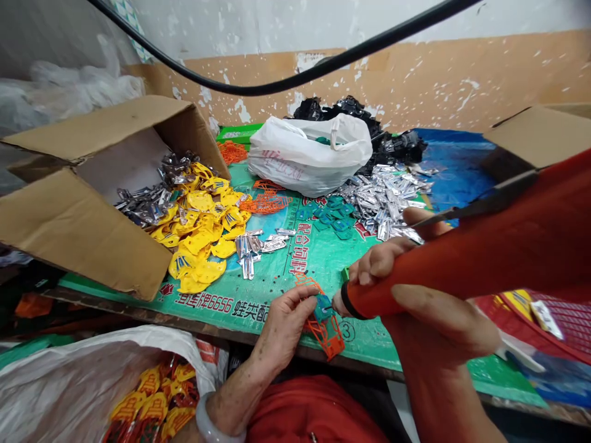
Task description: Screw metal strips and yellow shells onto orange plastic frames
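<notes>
My left hand pinches a small green plastic part lying on an orange lattice-like plastic piece near the table's front edge. My right hand is wrapped round a thick red-orange tool with a black ring near its tip. That tip points left and meets the right side of the green part, or nearly so; the exact contact is too small to tell. A thin metal blade-like piece runs along the top of the tool.
An open cardboard box spills yellow parts at left. Behind are a white plastic bag, silver pieces and green parts. A white sack sits front left, a red basket at right. A black cable hangs across.
</notes>
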A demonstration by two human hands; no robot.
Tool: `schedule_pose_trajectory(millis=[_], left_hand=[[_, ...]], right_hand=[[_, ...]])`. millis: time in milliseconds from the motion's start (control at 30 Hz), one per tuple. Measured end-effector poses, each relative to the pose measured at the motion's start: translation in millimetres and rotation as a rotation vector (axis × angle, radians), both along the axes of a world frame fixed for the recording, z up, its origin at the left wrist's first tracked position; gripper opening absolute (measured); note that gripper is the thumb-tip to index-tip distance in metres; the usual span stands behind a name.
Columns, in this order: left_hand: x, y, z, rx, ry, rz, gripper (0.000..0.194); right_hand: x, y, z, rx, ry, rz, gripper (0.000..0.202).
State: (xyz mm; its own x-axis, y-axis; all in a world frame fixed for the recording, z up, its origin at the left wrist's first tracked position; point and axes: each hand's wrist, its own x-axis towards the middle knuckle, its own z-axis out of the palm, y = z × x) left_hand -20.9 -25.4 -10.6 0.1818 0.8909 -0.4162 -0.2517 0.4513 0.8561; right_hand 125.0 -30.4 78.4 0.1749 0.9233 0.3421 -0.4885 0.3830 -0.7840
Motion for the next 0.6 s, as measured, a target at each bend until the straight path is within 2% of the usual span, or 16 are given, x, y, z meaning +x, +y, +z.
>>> schedule_pose_trajectory(millis=[300,600], left_hand=[[1.9,1.5,2.7,-0.094,-0.055,0.011,0.034],[2.7,0.2,2.9,-0.105,-0.067,0.026,0.035]], right_hand=[[-2.2,-4.6,-8.0,-0.037,-0.055,0.005,0.054],[-4.7,-2.5,-9.5,-0.024,-0.064,0.032,0.054]])
